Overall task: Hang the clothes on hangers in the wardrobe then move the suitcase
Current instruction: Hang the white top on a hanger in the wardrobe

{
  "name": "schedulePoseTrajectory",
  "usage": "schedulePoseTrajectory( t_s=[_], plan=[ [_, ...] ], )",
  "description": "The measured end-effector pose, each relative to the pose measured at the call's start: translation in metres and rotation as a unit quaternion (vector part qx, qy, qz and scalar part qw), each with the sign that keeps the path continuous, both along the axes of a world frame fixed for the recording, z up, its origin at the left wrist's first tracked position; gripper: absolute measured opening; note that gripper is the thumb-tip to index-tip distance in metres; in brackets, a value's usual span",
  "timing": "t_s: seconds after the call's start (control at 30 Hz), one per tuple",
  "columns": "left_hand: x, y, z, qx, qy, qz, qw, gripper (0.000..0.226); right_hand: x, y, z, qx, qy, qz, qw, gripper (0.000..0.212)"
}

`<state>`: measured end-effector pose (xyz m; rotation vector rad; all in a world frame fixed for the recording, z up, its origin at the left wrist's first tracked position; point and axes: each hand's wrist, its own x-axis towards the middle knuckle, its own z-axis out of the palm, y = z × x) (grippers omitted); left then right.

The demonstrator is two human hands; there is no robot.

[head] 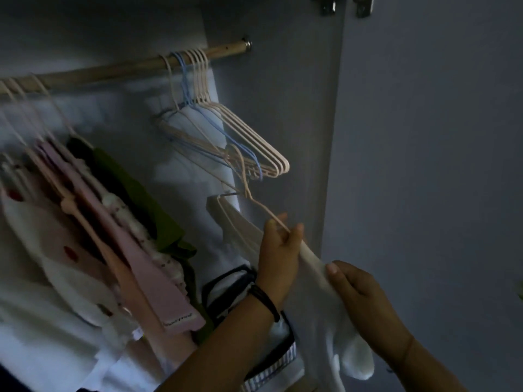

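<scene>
A white garment [319, 295] hangs on a pale pink hanger [254, 202] below the wooden rail [113, 70] of the wardrobe. My left hand [278, 250] pinches the hanger's arm and the cloth at the garment's shoulder. My right hand [359, 292] grips the white cloth lower down on the right side. The hanger's hook is off the rail, in front of a bunch of empty pink and blue hangers [226, 137]. No suitcase is in view.
Hung clothes [113, 236] in pink, white and green fill the left of the rail. A striped and black-trimmed item [240, 292] lies low behind my left wrist. The wardrobe's side panel and open door [424, 165] stand close on the right.
</scene>
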<state>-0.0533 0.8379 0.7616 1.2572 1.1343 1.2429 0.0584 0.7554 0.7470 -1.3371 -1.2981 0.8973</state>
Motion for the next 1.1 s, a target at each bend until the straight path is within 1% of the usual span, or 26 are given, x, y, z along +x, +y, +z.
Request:
schedulePoseTrajectory(
  t_s=[0.07, 0.13, 0.2, 0.27, 0.37, 0.43, 0.5, 0.53, 0.6, 0.7, 0.73, 0.83, 0.9, 0.93, 0.97, 1.0, 1.1],
  plan=[
    [-0.007, 0.009, 0.013, 0.022, -0.004, 0.021, 1.0, 0.038, -0.007, 0.01, 0.011, 0.013, 0.026, 0.015, 0.999, 0.037],
    [-0.015, 0.016, 0.024, 0.036, -0.006, 0.032, 0.999, 0.041, -0.014, 0.022, 0.019, 0.031, 0.034, 0.024, 0.999, 0.04],
    [-0.024, 0.023, 0.034, 0.044, 0.006, 0.047, 0.998, 0.043, -0.022, 0.031, 0.029, 0.049, 0.034, 0.028, 0.998, 0.037],
    [-0.034, 0.028, 0.044, 0.051, 0.025, 0.056, 0.997, 0.034, -0.03, 0.04, 0.037, 0.058, 0.035, 0.037, 0.997, 0.03],
    [-0.049, 0.035, 0.055, 0.047, 0.05, 0.076, 0.995, 0.018, -0.043, 0.054, 0.045, 0.062, 0.046, 0.049, 0.996, 0.026],
    [-0.06, 0.041, 0.058, 0.035, 0.068, 0.09, 0.993, 0.022, -0.053, 0.063, 0.048, 0.063, 0.048, 0.065, 0.995, 0.025],
    [-0.067, 0.045, 0.06, 0.009, 0.043, 0.094, 0.995, 0.008, -0.063, 0.07, 0.048, 0.053, 0.056, 0.079, 0.994, 0.023],
    [-0.069, 0.046, 0.059, -0.002, 0.034, 0.099, 0.995, 0.01, -0.068, 0.072, 0.046, 0.041, 0.066, 0.084, 0.993, 0.023],
    [-0.073, 0.049, 0.051, -0.011, 0.027, 0.101, 0.994, 0.017, -0.076, 0.072, 0.04, 0.022, 0.084, 0.079, 0.993, 0.023],
    [-0.073, 0.042, 0.034, -0.031, 0.016, 0.082, 0.996, 0.008, -0.079, 0.064, 0.025, 0.002, 0.091, 0.059, 0.994, 0.027],
    [-0.072, 0.039, 0.027, -0.047, 0.015, 0.077, 0.996, 0.01, -0.078, 0.059, 0.021, -0.001, 0.089, 0.055, 0.995, 0.027],
    [-0.066, 0.027, 0.005, -0.079, 0.021, 0.054, 0.995, 0.01, -0.074, 0.045, -0.001, -0.018, 0.089, 0.043, 0.995, 0.015],
    [-0.06, 0.021, -0.008, -0.094, 0.037, 0.043, 0.994, 0.012, -0.072, 0.036, -0.015, -0.017, 0.089, 0.035, 0.995, 0.011],
    [-0.057, 0.018, -0.016, -0.104, 0.045, 0.041, 0.993, 0.016, -0.072, 0.031, -0.019, -0.026, 0.083, 0.03, 0.996, 0.014],
    [-0.055, 0.016, -0.023, -0.115, 0.051, 0.036, 0.991, 0.018, -0.069, 0.03, -0.03, -0.042, 0.071, 0.019, 0.996, 0.026],
    [-0.052, 0.012, -0.029, -0.125, 0.056, 0.031, 0.99, 0.017, -0.067, 0.026, -0.036, -0.059, 0.065, 0.008, 0.996, 0.033],
    [-0.049, 0.003, -0.048, -0.147, 0.061, 0.02, 0.987, 0.014, -0.062, 0.017, -0.055, -0.098, 0.037, 0.005, 0.995, 0.033]
  ],
)
